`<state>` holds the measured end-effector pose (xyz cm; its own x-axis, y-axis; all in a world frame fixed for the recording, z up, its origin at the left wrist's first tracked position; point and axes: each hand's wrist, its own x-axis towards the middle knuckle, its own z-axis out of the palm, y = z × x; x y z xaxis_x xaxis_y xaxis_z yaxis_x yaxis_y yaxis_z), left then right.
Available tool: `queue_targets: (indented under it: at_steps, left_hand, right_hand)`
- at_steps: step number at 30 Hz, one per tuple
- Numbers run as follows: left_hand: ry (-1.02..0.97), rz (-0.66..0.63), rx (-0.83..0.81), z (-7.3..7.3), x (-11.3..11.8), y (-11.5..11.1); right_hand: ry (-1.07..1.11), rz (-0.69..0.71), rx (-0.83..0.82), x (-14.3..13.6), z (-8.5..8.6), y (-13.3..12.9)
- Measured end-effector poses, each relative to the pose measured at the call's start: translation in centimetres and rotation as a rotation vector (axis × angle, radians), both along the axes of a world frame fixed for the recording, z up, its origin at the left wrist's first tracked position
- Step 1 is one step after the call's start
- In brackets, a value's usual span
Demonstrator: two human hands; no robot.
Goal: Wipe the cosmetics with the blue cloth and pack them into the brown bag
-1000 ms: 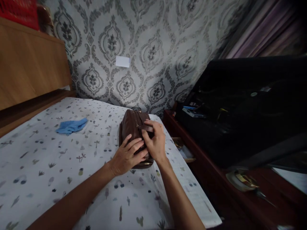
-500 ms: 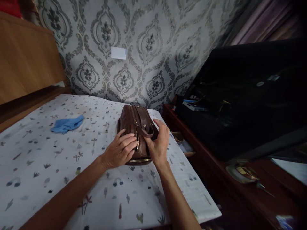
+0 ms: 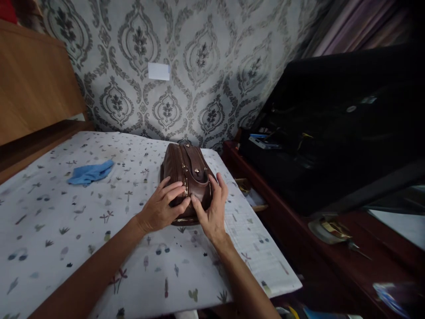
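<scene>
A brown leather bag (image 3: 190, 166) with gold zippers and a handle strap lies on a white patterned cloth (image 3: 133, 266) over the table. My left hand (image 3: 162, 207) rests on the bag's near left side, fingers apart, beside a zipper. On the near right side is my right hand (image 3: 212, 215), its thumb on the bag's near end and its fingers along the right edge. Both thumbs almost meet at the near end. Neither hand is closed round the bag.
A crumpled blue cloth (image 3: 90, 172) lies to the left. At far left stands a wooden cabinet (image 3: 40, 79). To the right, a large black case (image 3: 332, 133) is on a dark red surface (image 3: 348, 266), with a metal item (image 3: 335, 230) near it. A patterned wall is behind.
My right hand has shifted left and nearer to my left hand, its thumb now on the bag's near end. The handle strap lies flatter. The view has moved slightly.
</scene>
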<state>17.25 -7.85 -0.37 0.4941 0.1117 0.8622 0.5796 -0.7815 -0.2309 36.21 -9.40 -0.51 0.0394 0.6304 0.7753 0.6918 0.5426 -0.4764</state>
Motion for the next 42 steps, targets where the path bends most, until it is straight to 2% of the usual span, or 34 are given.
queue_targets:
  at_steps: [6, 10, 13, 16, 20, 25, 35, 42]
  left_hand:
    - [-0.043, -0.012, -0.043, 0.0, 0.2, 0.0]
    - [-0.077, -0.046, -0.117, 0.8, 0.5, -0.6]
    - [-0.262, -0.028, -0.253, 2.1, 1.2, -0.9]
    - [-0.383, 0.074, -0.415, 3.9, 1.9, -0.4]
    - [-0.278, 0.153, -0.560, 6.4, 2.1, 0.7]
    - [-0.251, 0.185, -0.598, 8.4, 1.6, 1.8]
    - [-0.457, 0.074, -0.766, 8.5, 2.0, 2.0]
    - [-0.477, 0.026, -0.844, 8.6, 2.2, 0.9]
  right_hand:
    - [0.028, -0.011, -0.015, 0.0, -1.2, 0.4]
    - [0.067, -0.022, 0.010, -0.2, -1.5, 0.7]
    - [0.119, -0.017, 0.010, -0.4, -1.9, 0.7]
    - [0.183, 0.014, 0.002, -0.5, -2.3, 0.7]
    - [0.227, 0.083, -0.020, -0.3, -2.3, 0.7]
    - [0.203, 0.156, -0.046, 0.4, -2.0, 0.5]
    - [0.232, 0.140, -0.058, 0.7, -2.1, 0.7]
    - [0.290, 0.144, -0.099, 0.7, -2.3, 0.9]
